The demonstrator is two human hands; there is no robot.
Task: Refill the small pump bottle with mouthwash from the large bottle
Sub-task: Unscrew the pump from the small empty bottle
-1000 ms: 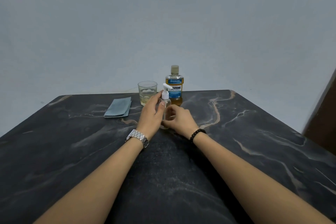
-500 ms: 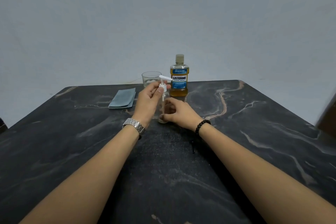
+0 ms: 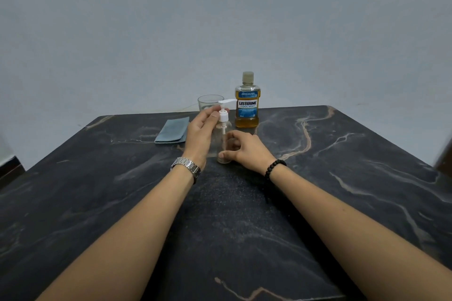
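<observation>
A small clear pump bottle (image 3: 223, 140) stands upright on the dark marble table (image 3: 318, 178), and it looks empty. My right hand (image 3: 244, 150) grips its lower body. My left hand (image 3: 203, 131) pinches the white pump head (image 3: 223, 115) at the collar, whose nozzle points right. The pump's tube shows through the clear bottle. Behind them stands the large mouthwash bottle (image 3: 247, 101), capped, with amber liquid and a blue label.
A clear drinking glass (image 3: 208, 102) stands at the back, partly behind my left hand. A folded blue-grey cloth (image 3: 172, 131) lies to its left. The table's far edge meets a plain grey wall.
My left hand has closed round the pump collar and raised the pump head a little. The camera has tilted, so the scene sits higher in view.
</observation>
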